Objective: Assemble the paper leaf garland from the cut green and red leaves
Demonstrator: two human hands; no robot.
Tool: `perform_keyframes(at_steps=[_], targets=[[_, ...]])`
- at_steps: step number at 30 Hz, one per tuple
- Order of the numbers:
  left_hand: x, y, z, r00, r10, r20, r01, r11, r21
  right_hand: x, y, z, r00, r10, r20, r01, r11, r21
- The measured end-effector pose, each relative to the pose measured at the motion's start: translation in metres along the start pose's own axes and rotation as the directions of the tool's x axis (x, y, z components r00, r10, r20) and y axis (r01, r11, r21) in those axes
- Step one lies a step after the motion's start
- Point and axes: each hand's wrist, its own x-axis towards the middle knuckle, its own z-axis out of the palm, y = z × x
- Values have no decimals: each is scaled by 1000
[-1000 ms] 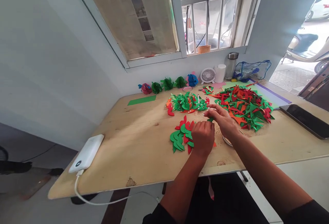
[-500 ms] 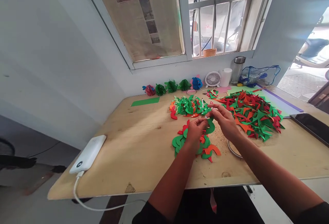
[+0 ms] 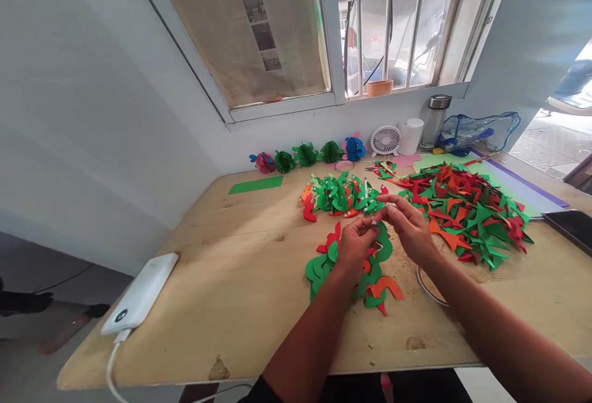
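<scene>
My left hand (image 3: 356, 248) is closed in a pinch on a curved green paper cutout (image 3: 385, 244), which hangs beside its fingertips. My right hand (image 3: 409, 227) meets it from the right, with thumb and fingers closed at the top of the same cutout. A tiny white bit (image 3: 374, 222) shows between the fingertips; what it is I cannot make out. Beneath the left hand and forearm lies a pile of curved green, red and orange cutouts (image 3: 319, 270), partly hidden. Just beyond the hands sits another pile of cutouts (image 3: 340, 193) with small white patches, a white pen-like stick (image 3: 365, 187) among them.
To the right is a heap of pointed paper scraps (image 3: 472, 206), with a phone (image 3: 571, 229) past it. A metal ring (image 3: 428, 289) lies near my right forearm. Paper ornaments (image 3: 306, 154), a small fan (image 3: 385, 140) and a glass bottle (image 3: 435, 122) line the wall. A power bank (image 3: 141, 292) lies left.
The camera view has shifted closer and downward. Both hands stay together at the green cutout, with the fingers slightly rearranged and the cutout hanging a little lower between them.
</scene>
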Motion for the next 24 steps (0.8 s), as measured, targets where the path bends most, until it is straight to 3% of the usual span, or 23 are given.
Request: perform_keyframes(at_steps=[9, 17, 24], targets=[[-4, 1, 3, 995, 4, -96, -7, 999, -31, -8, -4, 5, 1000, 20, -9, -20, 998, 54], [-10, 8, 3, 984, 7, -177, -1, 999, 33, -8, 0, 1, 997, -6, -72, 5, 1000, -9], [-8, 5, 1, 986, 92, -141, -83, 994, 67, -9, -5, 5, 999, -12, -44, 8, 996, -85]])
